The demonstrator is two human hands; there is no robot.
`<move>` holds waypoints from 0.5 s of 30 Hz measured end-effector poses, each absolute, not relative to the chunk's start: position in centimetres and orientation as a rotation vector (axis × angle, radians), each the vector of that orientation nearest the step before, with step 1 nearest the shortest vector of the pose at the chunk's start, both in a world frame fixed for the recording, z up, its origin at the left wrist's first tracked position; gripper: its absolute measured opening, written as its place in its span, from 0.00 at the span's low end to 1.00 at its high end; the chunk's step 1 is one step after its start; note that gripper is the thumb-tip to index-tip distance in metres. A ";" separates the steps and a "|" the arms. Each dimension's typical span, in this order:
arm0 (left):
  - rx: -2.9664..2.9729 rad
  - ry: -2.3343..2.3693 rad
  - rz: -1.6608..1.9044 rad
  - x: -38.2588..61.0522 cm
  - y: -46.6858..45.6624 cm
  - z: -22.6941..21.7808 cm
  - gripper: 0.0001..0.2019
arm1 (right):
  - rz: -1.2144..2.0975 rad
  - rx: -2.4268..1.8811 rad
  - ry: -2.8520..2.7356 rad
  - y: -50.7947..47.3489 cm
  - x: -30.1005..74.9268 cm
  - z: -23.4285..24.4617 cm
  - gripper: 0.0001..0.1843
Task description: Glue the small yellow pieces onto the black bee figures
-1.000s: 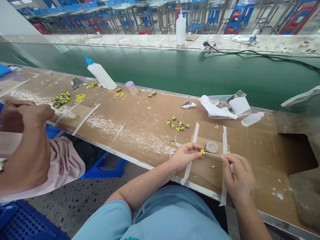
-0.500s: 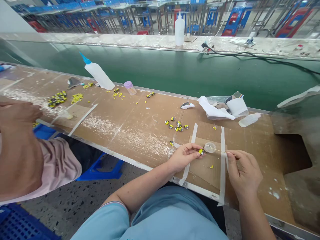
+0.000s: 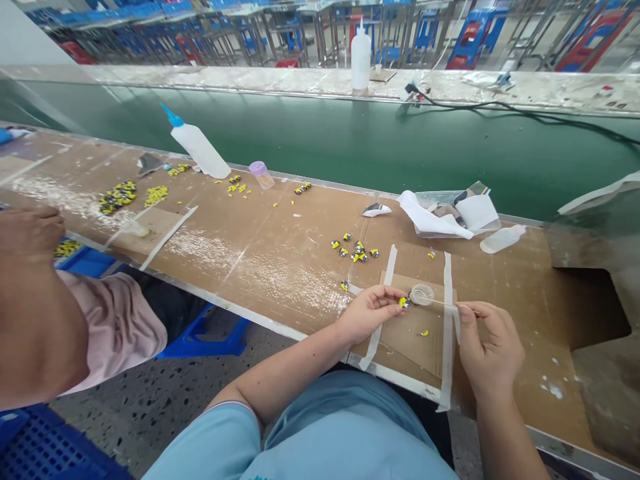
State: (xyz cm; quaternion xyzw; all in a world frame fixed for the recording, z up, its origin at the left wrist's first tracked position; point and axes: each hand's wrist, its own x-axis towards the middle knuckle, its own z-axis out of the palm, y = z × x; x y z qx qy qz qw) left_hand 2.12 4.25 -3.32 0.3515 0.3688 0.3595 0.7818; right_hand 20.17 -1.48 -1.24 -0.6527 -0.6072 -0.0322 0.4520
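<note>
Head view: near the front edge of the surface (image 3: 543, 373), the left hand (image 3: 371, 315) pinches a small yellow part (image 3: 403, 302) in its fingertips, while the right hand (image 3: 490, 350) pinches a thin stick (image 3: 443, 303) reaching over a clear dish (image 3: 421, 294).

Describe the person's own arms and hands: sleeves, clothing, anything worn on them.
The left arm comes out of the short sleeve of a light blue T-shirt, edged with a narrow contrasting trim. The forearms are bare. The left hand and right hand wear no gloves, and neither wrist shows a watch or band.
</note>
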 end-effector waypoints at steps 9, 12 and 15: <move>0.750 0.784 0.764 2.2 4.3 -2.9 0.21 | -0.012 -1.566 -1.541 -1.7 19.3 -1.4 0.12; 0.753 0.789 0.758 2.1 4.3 -2.8 0.21 | -0.037 -1.549 -1.585 -1.7 19.3 -1.5 0.10; 0.751 0.792 0.757 2.1 4.3 -2.8 0.22 | -0.053 -1.534 -1.610 -1.7 19.4 -1.5 0.10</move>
